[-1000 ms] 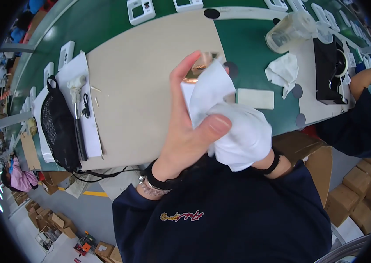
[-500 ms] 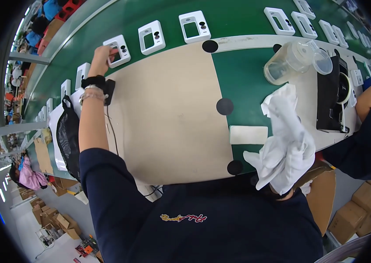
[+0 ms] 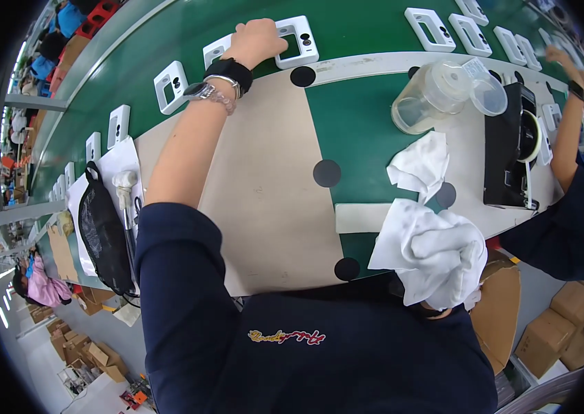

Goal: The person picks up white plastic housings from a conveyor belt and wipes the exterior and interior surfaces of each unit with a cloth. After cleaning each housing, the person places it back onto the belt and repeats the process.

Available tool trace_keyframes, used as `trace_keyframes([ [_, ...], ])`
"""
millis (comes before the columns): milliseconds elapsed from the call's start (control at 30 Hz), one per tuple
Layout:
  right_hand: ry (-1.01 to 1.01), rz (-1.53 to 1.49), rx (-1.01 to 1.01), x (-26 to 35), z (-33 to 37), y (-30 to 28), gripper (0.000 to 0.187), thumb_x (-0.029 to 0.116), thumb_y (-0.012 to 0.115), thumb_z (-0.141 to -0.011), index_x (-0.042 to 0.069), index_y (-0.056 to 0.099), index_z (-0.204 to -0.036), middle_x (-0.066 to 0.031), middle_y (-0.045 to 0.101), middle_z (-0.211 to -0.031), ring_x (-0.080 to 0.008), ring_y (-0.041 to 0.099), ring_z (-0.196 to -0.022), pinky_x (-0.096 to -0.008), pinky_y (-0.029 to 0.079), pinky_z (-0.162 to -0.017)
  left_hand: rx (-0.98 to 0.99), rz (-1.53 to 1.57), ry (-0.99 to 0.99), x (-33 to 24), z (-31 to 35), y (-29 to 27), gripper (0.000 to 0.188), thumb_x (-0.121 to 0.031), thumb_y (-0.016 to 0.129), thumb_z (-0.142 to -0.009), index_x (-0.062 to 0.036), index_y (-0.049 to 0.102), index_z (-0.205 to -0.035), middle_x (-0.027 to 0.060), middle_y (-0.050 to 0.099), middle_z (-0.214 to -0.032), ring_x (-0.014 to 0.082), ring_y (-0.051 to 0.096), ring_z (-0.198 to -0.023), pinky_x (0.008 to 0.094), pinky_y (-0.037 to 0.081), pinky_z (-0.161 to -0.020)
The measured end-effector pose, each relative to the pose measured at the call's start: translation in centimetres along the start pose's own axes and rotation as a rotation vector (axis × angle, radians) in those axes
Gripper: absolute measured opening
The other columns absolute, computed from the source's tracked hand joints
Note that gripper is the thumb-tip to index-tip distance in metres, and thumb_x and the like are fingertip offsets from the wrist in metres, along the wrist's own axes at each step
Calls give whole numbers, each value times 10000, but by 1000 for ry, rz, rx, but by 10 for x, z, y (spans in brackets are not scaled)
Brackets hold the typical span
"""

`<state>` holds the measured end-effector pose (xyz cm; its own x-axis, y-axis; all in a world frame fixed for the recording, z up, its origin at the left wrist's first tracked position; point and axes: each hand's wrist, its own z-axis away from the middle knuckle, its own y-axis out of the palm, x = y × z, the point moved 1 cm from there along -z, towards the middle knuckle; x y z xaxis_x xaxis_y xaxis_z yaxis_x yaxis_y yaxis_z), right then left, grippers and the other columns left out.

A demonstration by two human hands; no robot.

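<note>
White frame (image 3: 310,54): on the green surface (image 3: 368,31) beyond the desk (image 3: 271,200), beside the left hand (image 3: 257,41).
Left-hand fingers: curled, overlapping the frame's left side; whether they grip, I cannot tell.
Right hand: mostly hidden under white cloth (image 3: 437,255); its grip cannot be told.
Frame rim: best pinched squarely, off the black dots (image 3: 305,37).

Worktop (image 3: 364,114), as I read it remotely: green, partly beige-covered. On its left I log white sheets (image 3: 119,154), partly under a black mesh pouch (image 3: 103,234); on its right, a clear container (image 3: 412,107), a crumpled white cloth (image 3: 419,165), a flat white pad (image 3: 359,218) and a black box (image 3: 499,165). White frames (image 3: 310,45) line the green surface (image 3: 368,27) beyond.
</note>
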<state>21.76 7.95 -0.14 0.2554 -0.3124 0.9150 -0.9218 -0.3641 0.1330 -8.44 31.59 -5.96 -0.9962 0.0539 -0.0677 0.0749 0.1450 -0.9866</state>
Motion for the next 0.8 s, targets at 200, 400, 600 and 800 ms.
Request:
trace_keyframes([
  [200,244,-193,-297,14,9,10,335,229,409,-853,-59,482,-1008,-134,580,-834,-185,545,-638,-290,423,-591,-66,1453,-255,-35,42,-48,91,-123,410,-686,-34,428,-673,24,381,-488,136,355,-348,262,309,-346],
  [400,324,-366,-528,-4,-40,85,393,210,469,-838,-13,387,-1150,-115,505,-1046,-182,519,-817,-286,419,-697,-234,2481,-365,-107,166,-99,48,-72,399,-709,-65,389,-756,11,329,-524,123,350,-455,270,332,-460],
  [600,42,45,-393,-22,-51,133,344,154,443,-850,6,394,-1156,-88,511,-991,-138,480,-876,-224,376,-763,-533,2287,-682,-133,241,-103,98,-142,444,-799,-53,426,-837,29,454,-645,137,450,-662,266,367,-668],
  [800,-140,136,-380,-38,-27,128,355,198,474,-832,-7,443,-1120,-114,559,-890,-150,547,-737,-257,459,-622,-482,2333,-594,-125,272,-101,113,-161,429,-814,-62,431,-760,37,444,-697,156,459,-711,251,371,-701],
])
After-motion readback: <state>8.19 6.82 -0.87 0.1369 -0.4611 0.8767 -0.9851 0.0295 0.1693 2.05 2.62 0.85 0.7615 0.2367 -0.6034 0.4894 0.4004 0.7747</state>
